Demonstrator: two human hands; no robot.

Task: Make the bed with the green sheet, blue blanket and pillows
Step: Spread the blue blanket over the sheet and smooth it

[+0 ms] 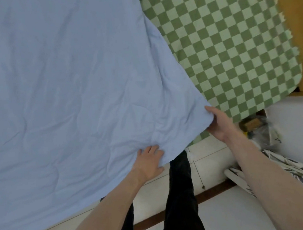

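Green checked sheet (233,52) covers bed; blue blanket (62,86) over it. L hand (150,162) & R hand (218,121) both grip blanket's edge.

Blue blanket (68,89) matt wrinkled cloth; green sheet (233,49) checked cloth.

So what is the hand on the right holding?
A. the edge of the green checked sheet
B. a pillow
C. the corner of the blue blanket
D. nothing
C: the right hand pinches the corner of the blue blanket, which lies over the green checked sheet.
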